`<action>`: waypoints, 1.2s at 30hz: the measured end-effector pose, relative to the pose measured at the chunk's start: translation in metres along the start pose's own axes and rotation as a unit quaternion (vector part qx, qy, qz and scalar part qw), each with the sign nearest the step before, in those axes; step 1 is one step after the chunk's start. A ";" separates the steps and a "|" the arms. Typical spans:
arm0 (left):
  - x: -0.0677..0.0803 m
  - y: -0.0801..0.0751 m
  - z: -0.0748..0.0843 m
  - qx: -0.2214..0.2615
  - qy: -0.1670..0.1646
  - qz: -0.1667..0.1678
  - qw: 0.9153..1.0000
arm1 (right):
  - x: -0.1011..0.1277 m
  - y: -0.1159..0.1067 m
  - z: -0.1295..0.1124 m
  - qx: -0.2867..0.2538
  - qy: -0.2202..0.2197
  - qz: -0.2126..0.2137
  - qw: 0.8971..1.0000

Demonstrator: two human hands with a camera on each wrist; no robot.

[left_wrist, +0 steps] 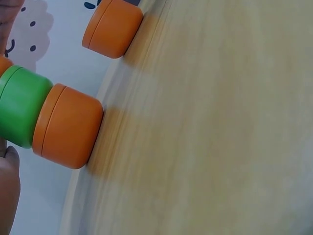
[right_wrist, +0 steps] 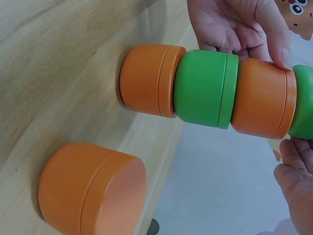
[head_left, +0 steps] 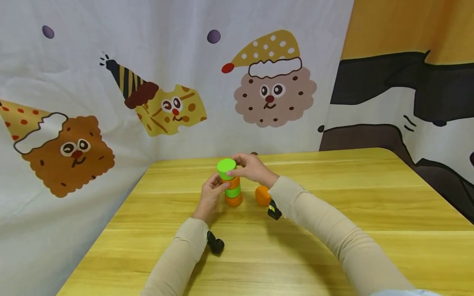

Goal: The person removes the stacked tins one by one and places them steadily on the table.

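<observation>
Four round tins stacked in a column near the middle of a yellow wooden table [head_left: 333,230], toward its far edge: orange tin at the bottom [head_left: 234,200], green tin [head_left: 233,191] on it, a second orange tin [head_left: 234,182] above, and a green top tin [head_left: 226,168] crowning the stack. Right hand [head_left: 252,167] curled over the top tin from the far side, fingertips pinching its wall. Left hand [head_left: 212,193] set against the near left side of the column, fingers bent round the upper orange tin at the seam under the top tin, thumb tip [right_wrist: 282,58] pressing that tin's rim as seen from the right wrist. Stack upright, tins touching one another, bottom tin flat on the wood. A loose orange tin [head_left: 263,195] standing alone on the table just right of the stack, apart from it, partly behind the right forearm. Both arms in beige sleeves [head_left: 326,230], a small black camera unit strapped under each wrist [head_left: 215,243]. From the left wrist, bottom orange tin [left_wrist: 66,126] and the green one above it [left_wrist: 22,105] filling the frame, loose orange tin [left_wrist: 112,27] beyond. Behind the table, a white curtain [head_left: 111,49] printed with cartoon biscuits in party hats [head_left: 274,96], an orange and brown panel [head_left: 407,41] at right.
</observation>
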State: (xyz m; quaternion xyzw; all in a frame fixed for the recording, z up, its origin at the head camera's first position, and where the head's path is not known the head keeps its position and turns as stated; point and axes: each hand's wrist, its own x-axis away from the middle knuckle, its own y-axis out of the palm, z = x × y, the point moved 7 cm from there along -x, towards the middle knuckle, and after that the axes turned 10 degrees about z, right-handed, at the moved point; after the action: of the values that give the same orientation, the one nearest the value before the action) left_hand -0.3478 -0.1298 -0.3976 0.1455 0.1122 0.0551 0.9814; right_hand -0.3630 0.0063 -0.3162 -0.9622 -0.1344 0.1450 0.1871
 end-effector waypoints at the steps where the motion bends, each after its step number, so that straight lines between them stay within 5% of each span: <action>1: 0.000 -0.001 0.000 0.001 0.001 0.003 1.000 | 0.000 0.000 -0.001 -0.001 -0.002 0.001 1.000; 8: -0.004 -0.005 -0.001 -0.001 -0.008 0.031 0.999 | 0.002 -0.001 0.001 -0.013 0.008 0.009 1.000; 36: 0.000 0.004 0.002 -0.022 0.019 -0.026 0.999 | 0.001 -0.004 0.008 -0.024 0.008 0.014 1.000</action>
State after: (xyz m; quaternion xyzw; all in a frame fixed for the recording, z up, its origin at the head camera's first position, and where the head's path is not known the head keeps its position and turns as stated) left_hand -0.3473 -0.1266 -0.3950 0.1201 0.1334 0.0347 0.9831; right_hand -0.3657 0.0130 -0.3223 -0.9694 -0.1231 0.1362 0.1628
